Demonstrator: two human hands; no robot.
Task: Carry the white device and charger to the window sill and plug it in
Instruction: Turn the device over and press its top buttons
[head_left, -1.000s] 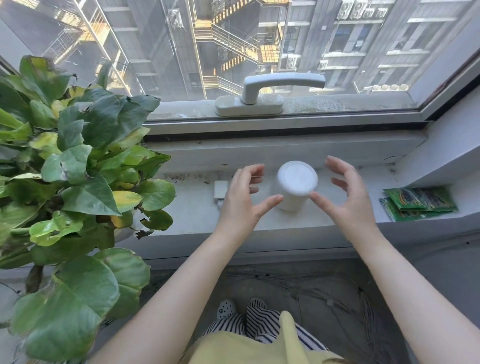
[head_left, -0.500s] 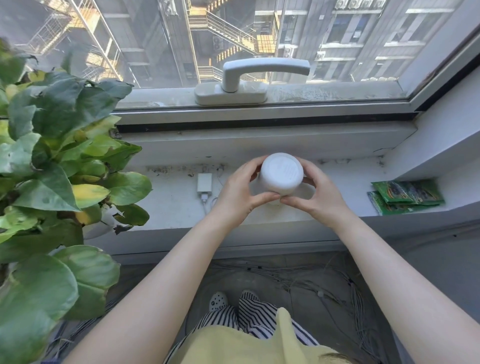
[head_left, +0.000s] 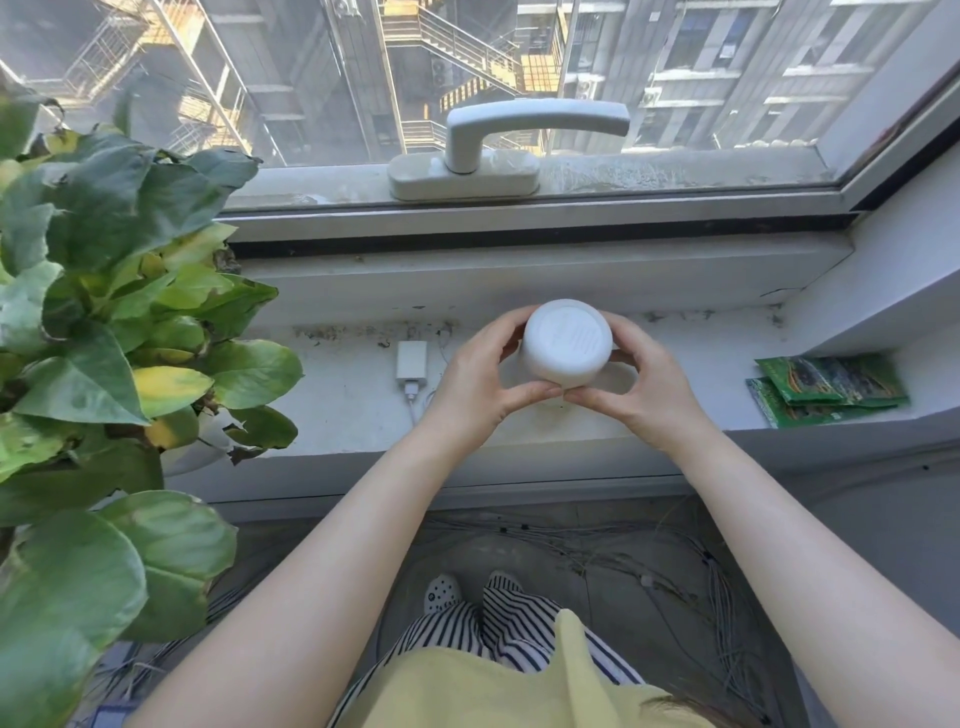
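A round white device (head_left: 566, 343) stands on the white window sill (head_left: 337, 410), with a flat top facing me. My left hand (head_left: 478, 379) wraps its left side and my right hand (head_left: 644, 384) wraps its right side, thumbs meeting at the front. A small white charger (head_left: 411, 358) lies flat on the sill just left of my left hand, with a thin white cable (head_left: 415, 410) plugged into its near end and running toward me. The device's lower part is hidden by my fingers.
A large leafy potted plant (head_left: 104, 332) fills the left side and overhangs the sill. Green packets (head_left: 831, 387) lie on the sill at the right. A window handle (head_left: 519, 135) sits on the frame behind. Thin cables (head_left: 675, 561) cover the floor below.
Both hands were open and apart around the device one second ago. They have closed onto its sides and hold it now. The view has shifted slightly.
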